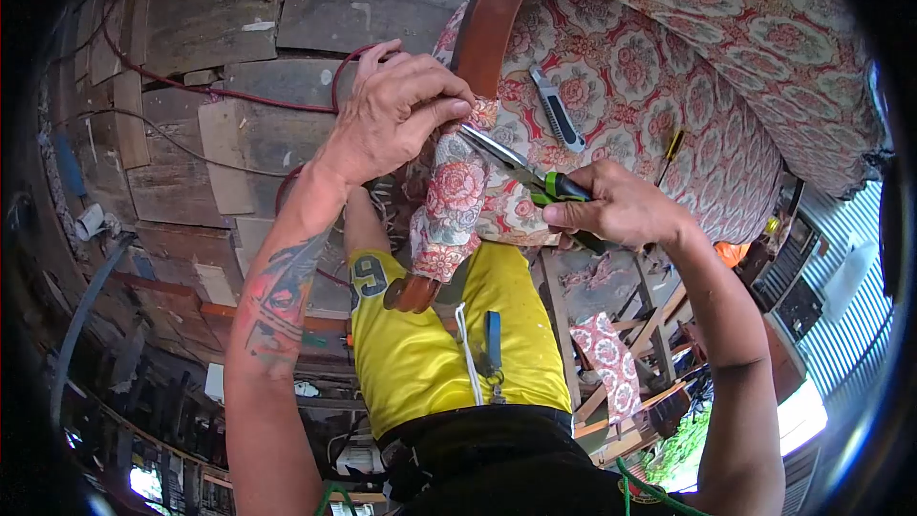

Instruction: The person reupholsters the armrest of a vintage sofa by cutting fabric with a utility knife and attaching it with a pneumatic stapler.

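Observation:
My right hand (pixel 621 205) is wrapped around the green and black handles of long-nose pliers (pixel 511 162). The plier tips reach the edge of the floral fabric (pixel 457 193) covering the chair's arm, just below a curved brown wooden armrest (pixel 489 24). At that same edge my left hand (pixel 396 115) is closed, thumb and fingers pinching the fabric beside the tips. What lies right between the jaws is hidden by my fingers. On the floral seat rests a utility knife (pixel 557 110), close to the pliers.
A screwdriver (pixel 674 148) with a yellow handle lies on the seat's right part. The upholstered backrest (pixel 735 19) rises at upper right. Red cord (pixel 220 94) crosses the plank floor (pixel 181 162) at left. A fabric scrap (pixel 608 363) hangs among wooden frames at lower right.

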The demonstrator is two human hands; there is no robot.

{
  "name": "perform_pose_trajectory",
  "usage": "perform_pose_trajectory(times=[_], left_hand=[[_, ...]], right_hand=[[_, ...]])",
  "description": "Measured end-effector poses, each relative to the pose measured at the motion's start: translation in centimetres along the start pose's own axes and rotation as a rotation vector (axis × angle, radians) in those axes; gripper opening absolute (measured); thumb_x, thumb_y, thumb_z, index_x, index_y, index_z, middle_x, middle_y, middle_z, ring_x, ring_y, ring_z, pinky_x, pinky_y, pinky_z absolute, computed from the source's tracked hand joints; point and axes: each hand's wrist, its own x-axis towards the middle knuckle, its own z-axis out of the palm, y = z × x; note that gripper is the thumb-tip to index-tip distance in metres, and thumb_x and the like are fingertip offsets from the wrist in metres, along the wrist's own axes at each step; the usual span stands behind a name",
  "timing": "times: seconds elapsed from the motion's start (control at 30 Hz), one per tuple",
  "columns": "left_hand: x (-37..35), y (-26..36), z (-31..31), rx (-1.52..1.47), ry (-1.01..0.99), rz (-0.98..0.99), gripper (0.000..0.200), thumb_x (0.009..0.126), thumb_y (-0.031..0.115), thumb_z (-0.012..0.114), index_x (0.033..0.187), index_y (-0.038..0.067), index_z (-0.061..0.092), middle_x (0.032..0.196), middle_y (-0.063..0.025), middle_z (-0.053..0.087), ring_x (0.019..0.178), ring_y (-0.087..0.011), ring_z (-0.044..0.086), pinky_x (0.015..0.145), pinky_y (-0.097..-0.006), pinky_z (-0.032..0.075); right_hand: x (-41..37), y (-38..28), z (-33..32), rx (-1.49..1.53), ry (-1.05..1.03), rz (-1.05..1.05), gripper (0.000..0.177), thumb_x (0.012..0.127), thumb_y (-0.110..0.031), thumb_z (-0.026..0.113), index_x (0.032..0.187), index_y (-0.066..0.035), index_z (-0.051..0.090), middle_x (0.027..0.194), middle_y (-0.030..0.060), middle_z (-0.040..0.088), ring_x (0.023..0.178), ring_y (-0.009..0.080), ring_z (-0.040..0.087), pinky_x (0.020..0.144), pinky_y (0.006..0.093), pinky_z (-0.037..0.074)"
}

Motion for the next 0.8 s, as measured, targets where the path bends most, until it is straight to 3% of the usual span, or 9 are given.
perform_pose_trajectory(times=[0.07, 0.23, 0.57, 0.8], left_hand=[[-0.1, -0.1, 0.1, -0.052, -0.015, -0.043, 0.011, 0.093, 0.020, 0.071, 0.099, 0.012, 0.076, 0.096, 0.0010, 0.073, 0.102, -0.0186, 0.067, 0.118, -0.0487, 0.028], [-0.4, -0.8, 0.5, -0.121, -0.016, -0.074, 0.011, 0.095, 0.021, 0.070, 0.100, 0.013, 0.076, 0.098, 0.0013, 0.073, 0.102, -0.0176, 0.067, 0.117, -0.0471, 0.028], [-1.0, -1.4, 1.7, -0.231, 0.078, -0.067, 0.010, 0.094, 0.023, 0.074, 0.099, 0.014, 0.076, 0.097, 0.0026, 0.073, 0.097, -0.0153, 0.066, 0.110, -0.0414, 0.032], [-1.0, -1.9, 2.3, -0.224, 0.134, -0.025, 0.009, 0.093, 0.022, 0.075, 0.097, 0.014, 0.076, 0.093, 0.0026, 0.074, 0.088, -0.0167, 0.066, 0.101, -0.0383, 0.038]], right_hand=[[0.1, -0.8, -0.9, 0.023, -0.071, 0.041, 0.041, 0.099, -0.038, 0.071, 0.089, 0.002, 0.070, 0.078, 0.0092, 0.073, 0.069, 0.0147, 0.066, 0.065, 0.0345, 0.050], [0.2, -1.8, -2.5, 0.302, -0.195, 0.221, 0.036, 0.101, -0.029, 0.070, 0.111, 0.005, 0.065, 0.084, 0.0107, 0.073, 0.076, 0.0218, 0.076, 0.068, 0.0330, 0.064], [0.8, -3.4, -3.7, 0.175, -0.223, 0.274, 0.037, 0.100, -0.029, 0.070, 0.105, 0.008, 0.065, 0.084, 0.0124, 0.073, 0.070, 0.0221, 0.075, 0.064, 0.0321, 0.063], [0.6, -3.6, -3.5, 0.314, -0.199, 0.334, 0.036, 0.100, -0.028, 0.071, 0.101, 0.008, 0.065, 0.081, 0.0128, 0.072, 0.064, 0.0220, 0.073, 0.062, 0.0316, 0.061]])
